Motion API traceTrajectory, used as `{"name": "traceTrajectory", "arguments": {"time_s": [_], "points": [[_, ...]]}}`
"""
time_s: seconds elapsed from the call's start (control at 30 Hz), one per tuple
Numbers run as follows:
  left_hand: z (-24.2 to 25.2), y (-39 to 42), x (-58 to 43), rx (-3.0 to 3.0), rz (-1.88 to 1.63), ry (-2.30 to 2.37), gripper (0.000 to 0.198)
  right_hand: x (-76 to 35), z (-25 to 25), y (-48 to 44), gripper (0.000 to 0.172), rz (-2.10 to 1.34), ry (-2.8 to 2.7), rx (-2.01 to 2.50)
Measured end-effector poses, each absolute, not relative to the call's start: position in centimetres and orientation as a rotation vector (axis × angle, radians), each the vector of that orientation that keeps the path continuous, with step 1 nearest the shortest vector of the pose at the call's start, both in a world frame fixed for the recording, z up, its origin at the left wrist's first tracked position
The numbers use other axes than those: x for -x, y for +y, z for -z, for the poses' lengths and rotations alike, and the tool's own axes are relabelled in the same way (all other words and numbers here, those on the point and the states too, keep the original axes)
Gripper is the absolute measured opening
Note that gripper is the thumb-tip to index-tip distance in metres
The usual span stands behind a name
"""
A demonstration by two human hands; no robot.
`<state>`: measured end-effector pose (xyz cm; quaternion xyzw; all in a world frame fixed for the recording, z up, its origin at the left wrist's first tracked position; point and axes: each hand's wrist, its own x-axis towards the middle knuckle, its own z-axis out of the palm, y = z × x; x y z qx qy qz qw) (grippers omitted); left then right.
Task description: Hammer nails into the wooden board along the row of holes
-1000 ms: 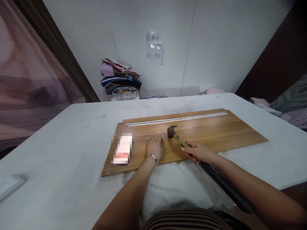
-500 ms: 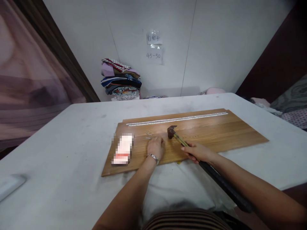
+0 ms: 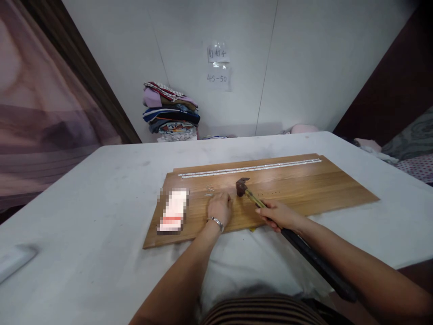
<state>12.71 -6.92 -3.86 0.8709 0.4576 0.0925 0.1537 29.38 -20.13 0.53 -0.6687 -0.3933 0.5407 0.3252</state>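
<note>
In my right hand (image 3: 279,214) is a claw hammer (image 3: 252,197), gripped partway along its yellow and black handle. Its rusty head is over the wooden board (image 3: 324,185), just right of my left hand (image 3: 219,207). My left hand rests low on the board with its fingers curled, a silver bracelet on the wrist. What those fingers pinch, if anything, is hidden. Several loose nails (image 3: 209,190) lie beyond it. A row of small dark dots (image 3: 267,194) runs across the board right of the hammer head.
A phone (image 3: 173,210) with a blurred screen lies on the board's left part. Two pale measuring strips (image 3: 250,168) run along its far side. The board lies on a white table (image 3: 101,194). Folded cloths (image 3: 172,110) are stacked behind, and a white object (image 3: 15,261) is at the left edge.
</note>
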Motion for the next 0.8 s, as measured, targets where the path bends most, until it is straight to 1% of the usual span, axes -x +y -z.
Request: {"name": "traceTrajectory", "arguments": {"time_s": [0.8], "points": [[3.69, -7.04, -12.62, -2.495, -0.257, 1.319, 0.016, -29.57, -0.24, -20.04, 0.035, -1.422, -1.019, 1.733]]}}
